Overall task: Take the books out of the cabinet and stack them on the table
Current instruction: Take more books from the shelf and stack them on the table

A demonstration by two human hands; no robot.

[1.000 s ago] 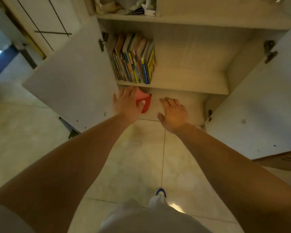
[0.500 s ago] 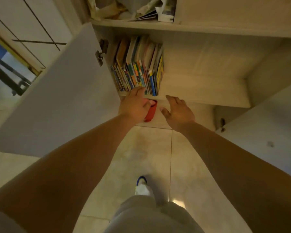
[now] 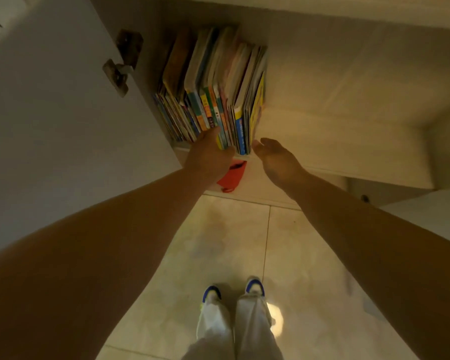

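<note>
Pale glossy floor tiles (image 3: 218, 242) are seen below an open cabinet (image 3: 348, 74), whose left door (image 3: 50, 113) is swung wide on its hinge (image 3: 120, 71). A row of thin, colourful books (image 3: 213, 92) is stood upright at the left end of the shelf (image 3: 335, 141). The spines' lower ends are met by the left hand (image 3: 211, 154), though whether its fingers grip a book cannot be told. The right hand (image 3: 273, 157) is held just beside the row, fingers loosely spread, nothing held. A red object (image 3: 233, 175) is seen below the shelf.
</note>
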